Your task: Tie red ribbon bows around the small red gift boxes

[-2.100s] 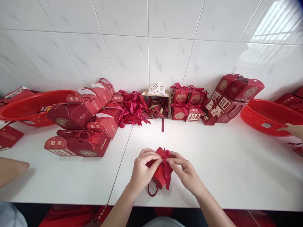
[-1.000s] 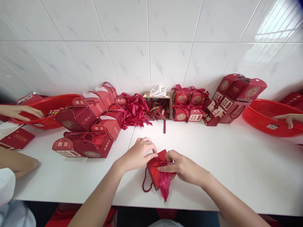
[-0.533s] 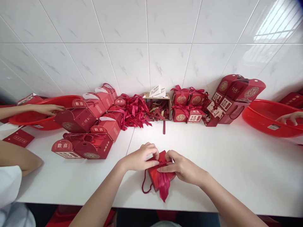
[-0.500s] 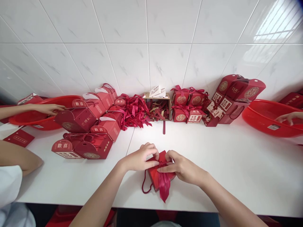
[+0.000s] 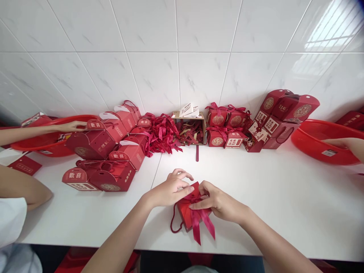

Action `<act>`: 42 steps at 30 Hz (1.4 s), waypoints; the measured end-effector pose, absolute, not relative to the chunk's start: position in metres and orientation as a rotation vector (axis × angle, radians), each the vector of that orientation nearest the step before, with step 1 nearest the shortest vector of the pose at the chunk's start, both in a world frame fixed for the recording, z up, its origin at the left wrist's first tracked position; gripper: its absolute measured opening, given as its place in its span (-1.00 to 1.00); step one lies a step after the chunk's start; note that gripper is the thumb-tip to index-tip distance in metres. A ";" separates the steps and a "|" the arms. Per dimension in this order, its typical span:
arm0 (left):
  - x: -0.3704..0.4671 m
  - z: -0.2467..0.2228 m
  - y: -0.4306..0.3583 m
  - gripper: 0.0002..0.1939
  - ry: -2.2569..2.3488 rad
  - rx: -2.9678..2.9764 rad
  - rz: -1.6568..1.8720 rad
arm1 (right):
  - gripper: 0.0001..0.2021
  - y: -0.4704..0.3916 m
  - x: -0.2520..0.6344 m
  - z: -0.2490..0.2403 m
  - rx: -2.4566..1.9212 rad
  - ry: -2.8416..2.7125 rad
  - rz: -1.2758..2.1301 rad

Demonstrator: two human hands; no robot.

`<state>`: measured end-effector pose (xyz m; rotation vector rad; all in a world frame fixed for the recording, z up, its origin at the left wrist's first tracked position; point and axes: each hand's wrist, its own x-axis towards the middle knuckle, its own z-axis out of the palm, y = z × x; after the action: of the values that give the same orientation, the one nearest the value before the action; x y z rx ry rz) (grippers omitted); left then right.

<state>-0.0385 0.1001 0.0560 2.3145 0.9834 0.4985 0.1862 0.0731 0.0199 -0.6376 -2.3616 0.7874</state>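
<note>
A small red gift box [image 5: 185, 217] lies before me near the table's front edge, with a cord handle at its left side. Across its top runs a crimson ribbon [image 5: 196, 229], its two tails spread apart toward me. My left hand [image 5: 173, 188] is over the box's upper left, fingers apart and thumb tip close to the box top. At the upper right, my right hand [image 5: 216, 199] has curled fingers pinching the ribbon at its middle, index finger along the box top. The knot is partly hidden by that hand.
Stacked red gift boxes [image 5: 96, 146] stand at left, beside a ribbon pile [image 5: 162, 132]. A carton [image 5: 203, 127] holds strips. Beribboned boxes [image 5: 217, 141] and more boxes [image 5: 284, 110] stand at right. Co-workers' hands reach toward a left basin [image 5: 24, 145] and into a right basin [image 5: 307, 144].
My left hand has let go of the ribbon and lifted slightly up, its fingers spreading. The ribbon tails have parted, one swinging right. Co-workers' hands have shifted at the basins.
</note>
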 end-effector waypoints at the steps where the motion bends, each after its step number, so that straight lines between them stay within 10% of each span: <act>1: -0.037 0.058 0.099 -0.64 1.005 2.349 0.508 | -0.70 0.073 0.186 0.020 -0.631 -2.360 0.784; 42: -0.018 0.018 0.068 -0.86 1.154 1.514 0.852 | -0.88 0.081 0.204 -0.003 -0.796 -1.982 0.719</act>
<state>-0.0182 0.0678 0.0185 1.5136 1.1543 0.8516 0.2044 0.0815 -0.0034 -0.7959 -1.9820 0.7192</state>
